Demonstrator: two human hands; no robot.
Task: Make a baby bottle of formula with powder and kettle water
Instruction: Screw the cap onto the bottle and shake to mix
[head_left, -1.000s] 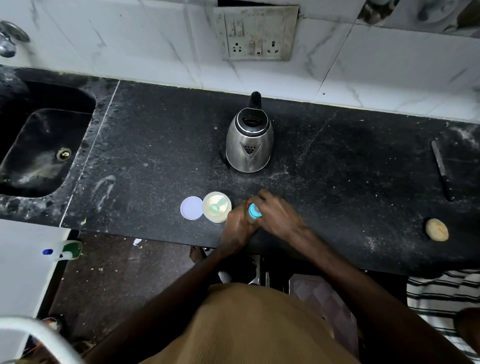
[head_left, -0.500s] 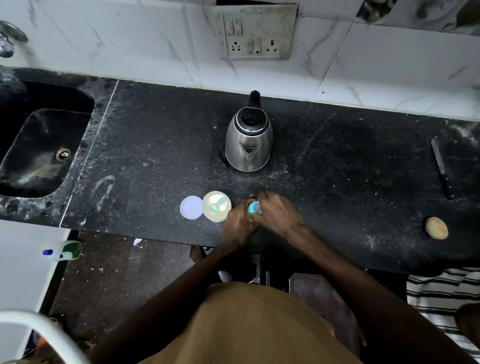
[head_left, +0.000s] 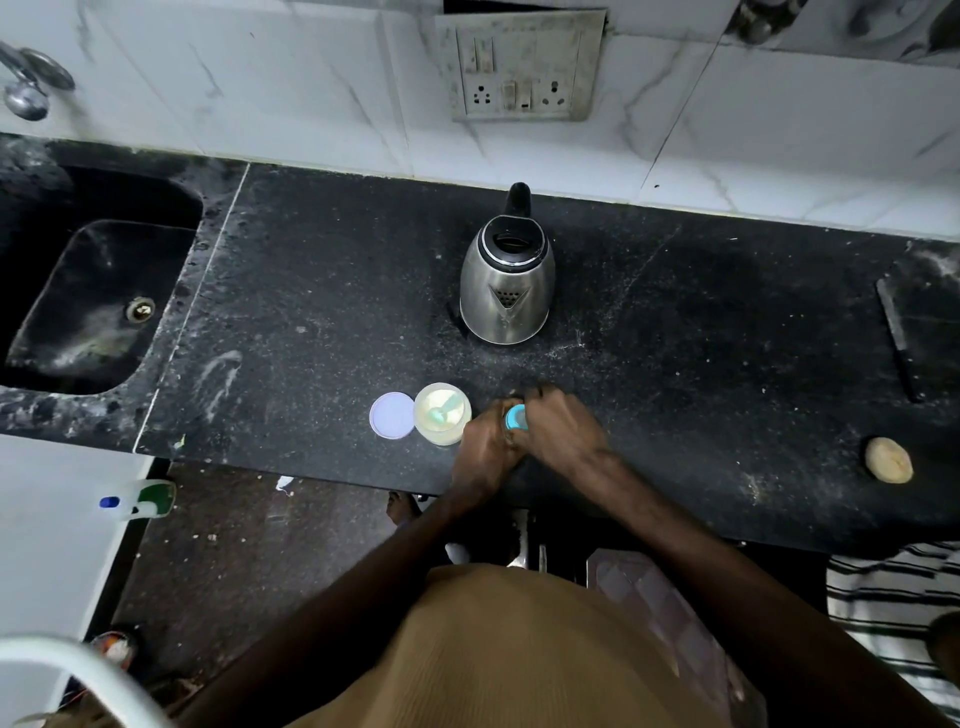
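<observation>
On the black counter's near edge, both my hands wrap a baby bottle whose blue cap (head_left: 516, 418) shows between them. My left hand (head_left: 485, 451) grips the bottle's body from the left, which hides it. My right hand (head_left: 560, 429) curls over the blue cap from the right. Just left stands an open tub of pale formula powder (head_left: 442, 414) with a green scoop lying in it. The tub's round pale lid (head_left: 391, 415) lies flat beside it. A steel kettle (head_left: 506, 288) with a black handle stands behind, lid open, spout toward me.
A dark sink (head_left: 98, 296) sits at the left with a tap (head_left: 26, 83) above it. A knife (head_left: 896, 338) and a small pale potato (head_left: 888, 460) lie on the counter's right side. A wall socket (head_left: 519, 67) is behind the kettle. A person in a striped garment (head_left: 893, 597) is at lower right.
Both hands stay on the bottle; my right hand has shifted slightly round the blue cap. Nothing else has moved.
</observation>
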